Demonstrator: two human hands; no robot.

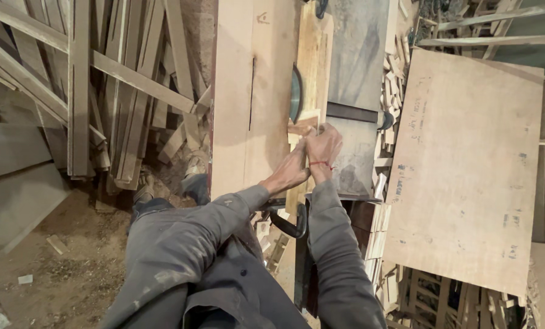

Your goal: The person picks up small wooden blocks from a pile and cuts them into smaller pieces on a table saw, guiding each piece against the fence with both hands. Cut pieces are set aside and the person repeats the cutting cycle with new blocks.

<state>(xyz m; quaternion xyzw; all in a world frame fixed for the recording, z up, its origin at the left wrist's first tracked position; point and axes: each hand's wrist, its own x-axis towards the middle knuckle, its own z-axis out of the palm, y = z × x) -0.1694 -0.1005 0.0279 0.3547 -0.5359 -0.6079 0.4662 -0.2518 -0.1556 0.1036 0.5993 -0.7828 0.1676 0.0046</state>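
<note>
Dusty woodshop, pale plywood saw bench [248, 103]. Both hands, left hand [289, 173] and right hand [324, 146], fingers closed on a small wooden block [302, 126], beside the round grey saw blade [295, 94], mid-cut; pushing onward likely needs fingers clear.

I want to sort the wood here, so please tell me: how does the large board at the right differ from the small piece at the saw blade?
The large board is a wide flat sheet lying free, untouched. The small piece is short and narrow, pressed by both hands, left hand and right hand, beside the saw blade. Both are light brown wood.
</note>
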